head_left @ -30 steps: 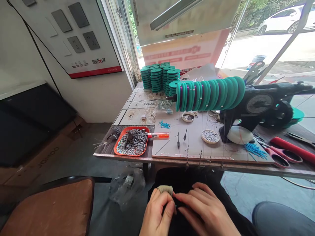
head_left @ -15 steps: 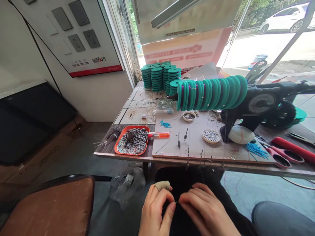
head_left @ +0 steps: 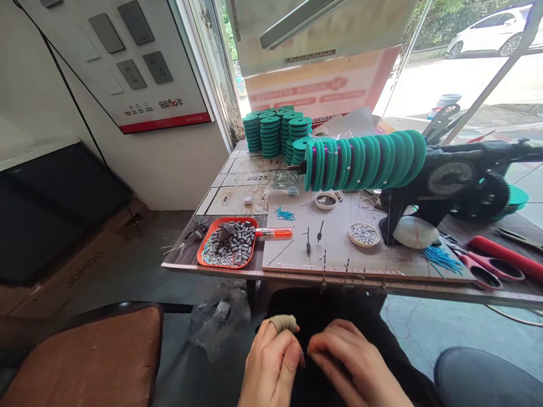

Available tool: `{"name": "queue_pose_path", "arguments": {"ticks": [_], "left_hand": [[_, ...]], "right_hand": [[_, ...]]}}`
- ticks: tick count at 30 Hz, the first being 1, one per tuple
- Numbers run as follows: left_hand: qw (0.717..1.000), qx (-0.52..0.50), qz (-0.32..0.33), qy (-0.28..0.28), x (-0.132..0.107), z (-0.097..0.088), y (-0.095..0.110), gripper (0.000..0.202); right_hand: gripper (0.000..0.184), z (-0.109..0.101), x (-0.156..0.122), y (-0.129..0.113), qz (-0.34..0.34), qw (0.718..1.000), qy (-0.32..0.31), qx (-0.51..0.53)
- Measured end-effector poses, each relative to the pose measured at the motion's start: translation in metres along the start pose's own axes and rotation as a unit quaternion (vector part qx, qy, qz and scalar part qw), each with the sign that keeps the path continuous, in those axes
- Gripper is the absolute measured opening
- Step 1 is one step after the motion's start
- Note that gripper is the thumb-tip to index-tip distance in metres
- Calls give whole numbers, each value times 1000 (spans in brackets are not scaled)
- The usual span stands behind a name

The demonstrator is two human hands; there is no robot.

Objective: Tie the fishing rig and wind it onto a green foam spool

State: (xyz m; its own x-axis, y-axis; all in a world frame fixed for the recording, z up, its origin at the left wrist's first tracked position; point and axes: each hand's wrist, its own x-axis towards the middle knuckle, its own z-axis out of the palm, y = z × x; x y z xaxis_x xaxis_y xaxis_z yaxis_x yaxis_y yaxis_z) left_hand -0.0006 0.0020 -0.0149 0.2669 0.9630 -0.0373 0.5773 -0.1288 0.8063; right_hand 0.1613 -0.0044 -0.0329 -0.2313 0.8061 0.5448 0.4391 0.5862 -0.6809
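Note:
My left hand (head_left: 271,364) and my right hand (head_left: 354,364) are low in the view, over my dark lap below the table's front edge. Their fingertips meet in a pinch around something too small to name. A beige bandage wraps the left index fingertip (head_left: 283,323). Thin threads hang from the table edge (head_left: 335,280) down toward my hands. On the table stand an orange tray (head_left: 202,246) of small grey cylinders and a black winding machine (head_left: 453,186) carrying a row of teal discs (head_left: 360,161).
Stacks of teal discs (head_left: 275,133) stand at the table's far end. Two small bowls of beads (head_left: 363,234), an orange-handled tool (head_left: 275,232) and red scissors (head_left: 487,268) lie on the white board. A brown stool (head_left: 93,356) stands at my left.
My hands have drawn slightly closer together and down; the left thumb and fingers have closed tighter on the pinch. Nothing on the table moved.

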Motion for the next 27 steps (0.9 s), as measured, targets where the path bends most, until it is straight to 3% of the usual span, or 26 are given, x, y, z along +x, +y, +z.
{"name": "queue_pose_path", "arguments": {"ticks": [5,10,21,27], "left_hand": [[999,28,6,-15,1,-1,6,32],[998,55,27,-16,1,-6,10,27],[997,51,55,35,-3,6,-6,27],[999,-28,-41,-13,1,-4,9,37]], "right_hand": [[42,10,-9,6,18,1000,20,14],[43,6,-4,2,10,1000,-11,-11],[43,3,-2,-3,13,1000,8,-23],[45,9,-4,2,-42,995,89,-32]]}}
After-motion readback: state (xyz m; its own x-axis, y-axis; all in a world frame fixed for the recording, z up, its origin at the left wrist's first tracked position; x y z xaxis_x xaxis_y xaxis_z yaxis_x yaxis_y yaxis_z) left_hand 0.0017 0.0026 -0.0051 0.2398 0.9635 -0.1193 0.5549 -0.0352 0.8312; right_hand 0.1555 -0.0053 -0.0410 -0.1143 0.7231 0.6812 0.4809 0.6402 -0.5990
